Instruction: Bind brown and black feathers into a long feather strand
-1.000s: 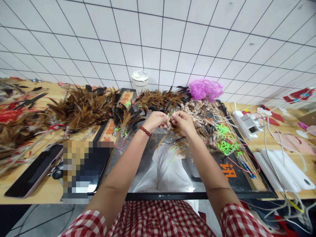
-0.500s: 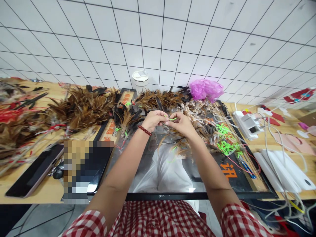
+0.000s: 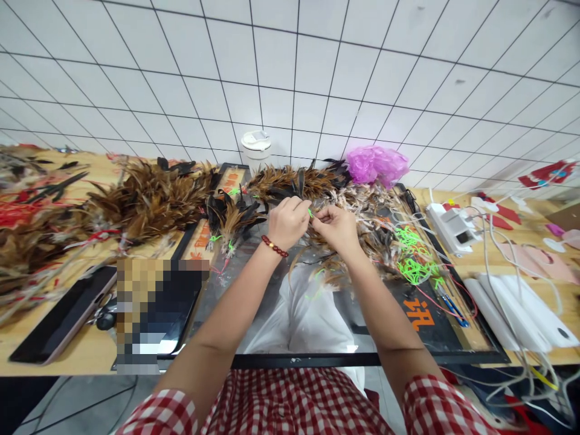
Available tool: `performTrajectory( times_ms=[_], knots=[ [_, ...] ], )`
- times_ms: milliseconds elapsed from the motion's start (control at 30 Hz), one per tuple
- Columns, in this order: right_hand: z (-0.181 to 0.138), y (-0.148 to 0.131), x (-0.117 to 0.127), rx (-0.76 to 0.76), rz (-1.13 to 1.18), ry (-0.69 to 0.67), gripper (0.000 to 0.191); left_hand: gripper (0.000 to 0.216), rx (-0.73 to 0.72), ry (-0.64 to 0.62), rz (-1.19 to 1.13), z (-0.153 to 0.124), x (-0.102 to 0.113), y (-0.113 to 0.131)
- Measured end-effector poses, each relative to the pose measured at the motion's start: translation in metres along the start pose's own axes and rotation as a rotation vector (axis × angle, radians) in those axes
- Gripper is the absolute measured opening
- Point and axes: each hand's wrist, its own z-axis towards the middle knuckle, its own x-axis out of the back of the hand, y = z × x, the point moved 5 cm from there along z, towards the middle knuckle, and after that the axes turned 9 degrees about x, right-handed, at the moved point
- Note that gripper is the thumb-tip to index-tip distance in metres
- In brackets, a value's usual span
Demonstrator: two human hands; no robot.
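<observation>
My left hand point(image 3: 289, 225) is closed, its back turned to me and a beaded bracelet on the wrist. A dark feather point(image 3: 301, 180) rises from its fingers; its lower end is hidden. A short bright green cord point(image 3: 310, 212) shows between my two hands. My right hand point(image 3: 336, 228) pinches at the cord with thumb and forefinger, close to the left fingertips. Left of the hands lies a small bunch of brown and black feathers point(image 3: 233, 219) with green ties. More loose feathers point(image 3: 371, 238) lie beside and below my right hand.
Large brown feather bundles point(image 3: 154, 196) cover the left. A white lidded cup point(image 3: 257, 148) and a pink plastic bag point(image 3: 377, 165) stand at the back. Green cords point(image 3: 414, 270), blue-handled tweezers point(image 3: 454, 311) and a power strip point(image 3: 446, 226) lie right. A phone point(image 3: 63, 314) lies left.
My left hand has rolled over, its back now facing me, and the feather has shifted right. My right fingers have drawn in, and less of the green cord shows.
</observation>
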Motion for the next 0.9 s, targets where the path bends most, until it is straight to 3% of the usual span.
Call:
performTrajectory(
  times_ms=[167, 333, 533, 767, 900],
  knots=[
    [-0.001, -0.004, 0.004, -0.133, 0.256, 0.023, 0.012, 0.021, -0.102, 0.19, -0.142, -0.006, 0.0, 0.007],
    [0.0, -0.013, 0.01, -0.113, 0.388, 0.014, 0.024, 0.017, -0.183, 0.281, -0.328, -0.007, -0.001, 0.011],
    [0.0, -0.019, 0.018, 0.005, 0.386, -0.017, 0.03, 0.015, -0.2, 0.276, -0.321, -0.01, -0.001, 0.013],
    [0.002, -0.01, 0.012, -0.095, 0.553, -0.096, 0.034, 0.016, -0.276, 0.251, -0.255, -0.01, 0.003, 0.016],
    [0.005, -0.011, 0.016, -0.031, 0.483, -0.083, 0.025, 0.019, -0.317, 0.205, -0.237, -0.01, 0.003, 0.018]
  ],
)
